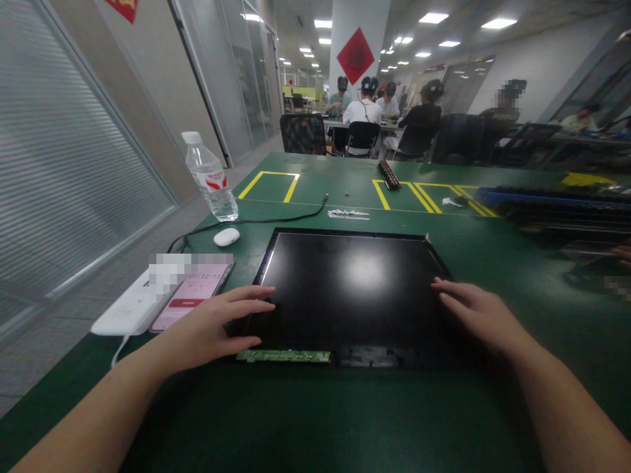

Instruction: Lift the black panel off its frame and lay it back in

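Observation:
A black flat display panel (315, 289) lies face up on the green table, a ceiling light mirrored in its surface. Along its near edge runs a narrow green circuit board (286, 356). My left hand (221, 322) is at the panel's left edge, fingers stretched out and apart over the border. At the right edge is my right hand (473, 312), its fingers extended over the panel's side and its lower part in shadow. Neither hand is wrapped round anything; whether the fingertips press on the panel is hard to see.
On the left stand a water bottle (211, 177), a white earbud case (227, 237), a phone (194, 295) and a white power bank (140, 299). A black cable (276, 219) crosses behind the panel. Blurred dark items (552, 207) lie at right. People sit at tables beyond.

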The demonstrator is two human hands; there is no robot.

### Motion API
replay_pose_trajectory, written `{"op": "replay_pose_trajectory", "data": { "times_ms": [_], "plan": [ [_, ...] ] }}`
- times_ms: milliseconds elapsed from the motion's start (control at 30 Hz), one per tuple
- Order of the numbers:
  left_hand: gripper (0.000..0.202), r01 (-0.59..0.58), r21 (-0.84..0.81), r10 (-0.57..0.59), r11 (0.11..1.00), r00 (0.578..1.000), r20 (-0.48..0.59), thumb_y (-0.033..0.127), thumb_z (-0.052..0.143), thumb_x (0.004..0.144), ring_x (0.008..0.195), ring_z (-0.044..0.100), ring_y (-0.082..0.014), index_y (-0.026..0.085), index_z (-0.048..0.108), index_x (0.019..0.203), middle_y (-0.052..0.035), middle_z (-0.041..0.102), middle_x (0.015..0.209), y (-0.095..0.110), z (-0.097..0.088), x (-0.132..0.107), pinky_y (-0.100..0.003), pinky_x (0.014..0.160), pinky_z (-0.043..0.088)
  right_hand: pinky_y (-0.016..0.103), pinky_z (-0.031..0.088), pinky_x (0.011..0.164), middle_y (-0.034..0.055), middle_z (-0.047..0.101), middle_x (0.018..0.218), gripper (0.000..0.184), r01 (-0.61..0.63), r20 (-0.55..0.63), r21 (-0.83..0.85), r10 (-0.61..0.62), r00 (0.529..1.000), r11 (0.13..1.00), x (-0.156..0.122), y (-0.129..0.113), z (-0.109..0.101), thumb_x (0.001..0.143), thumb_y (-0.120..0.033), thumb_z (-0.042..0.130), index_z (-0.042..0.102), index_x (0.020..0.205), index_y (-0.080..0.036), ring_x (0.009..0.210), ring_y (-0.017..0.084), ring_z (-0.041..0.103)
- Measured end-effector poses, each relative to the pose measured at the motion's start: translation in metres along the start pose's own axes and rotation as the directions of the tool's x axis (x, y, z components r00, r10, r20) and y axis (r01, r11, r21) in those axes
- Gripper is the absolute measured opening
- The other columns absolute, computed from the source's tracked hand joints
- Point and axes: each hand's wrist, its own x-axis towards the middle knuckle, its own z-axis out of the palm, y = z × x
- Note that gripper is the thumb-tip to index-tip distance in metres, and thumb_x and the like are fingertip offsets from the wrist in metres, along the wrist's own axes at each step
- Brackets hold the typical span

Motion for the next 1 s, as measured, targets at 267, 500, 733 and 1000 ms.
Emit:
{"op": "replay_pose_trajectory", "data": {
  "times_ms": [267, 500, 733, 1000],
  "plan": [
    [0.044, 0.009, -0.012, -0.009, 1.000, 1.000, 0.020, 0.039, 0.071, 0.085, 0.132, 0.061, -0.0317, 0.034, 0.071, 0.129, -0.0055, 0.059, 0.151, 0.004, -0.002, 0.001, -0.048, 0.108, 0.052, 0.051, 0.048, 0.107, 0.0062, 0.074, 0.124, 0.040, 0.008, -0.005, -0.018, -0.008, 1.000, 1.000, 0.000, -0.004, -0.001, 0.082, -0.048, 0.056, 0.079, 0.109, -0.029, 0.119, 0.033, 0.066],
    [0.055, 0.141, 0.068, -0.136, 0.988, 0.989, -0.064, 0.063, 0.062, 0.088, 0.139, 0.052, -0.0373, 0.032, 0.069, 0.132, -0.0083, 0.051, 0.157, -0.004, 0.003, 0.002, -0.057, 0.113, 0.045, 0.055, 0.043, 0.109, 0.0138, 0.064, 0.136, 0.043, 0.023, -0.217, -0.183, -0.063, 0.974, 0.983, 0.006, 0.018, -0.002, 0.082, -0.049, 0.053, 0.078, 0.106, -0.024, 0.127, 0.037, 0.058],
    [0.065, 0.200, 0.127, -0.174, 0.971, 0.966, -0.191, 0.070, 0.043, 0.093, 0.142, 0.047, -0.0406, 0.024, 0.072, 0.128, -0.0139, 0.052, 0.155, -0.012, 0.010, 0.005, -0.063, 0.116, 0.037, 0.054, 0.051, 0.097, 0.0141, 0.072, 0.107, 0.040, -0.118, -0.131, -0.249, 0.087, 0.988, 0.961, 0.012, 0.038, -0.002, 0.080, -0.040, 0.054, 0.080, 0.105, -0.024, 0.105, 0.036, 0.066],
    [0.062, 0.237, 0.143, -0.217, 0.961, 0.966, -0.142, 0.056, 0.041, 0.097, 0.140, 0.050, -0.0381, 0.018, 0.066, 0.137, -0.0161, 0.054, 0.153, -0.011, 0.013, 0.008, -0.057, 0.116, 0.040, 0.051, 0.050, 0.101, 0.0177, 0.069, 0.114, 0.046, -0.088, -0.086, -0.184, 0.073, 0.994, 0.979, 0.011, 0.044, 0.004, 0.073, -0.030, 0.054, 0.079, 0.110, -0.018, 0.109, 0.035, 0.067]
  ]
}}
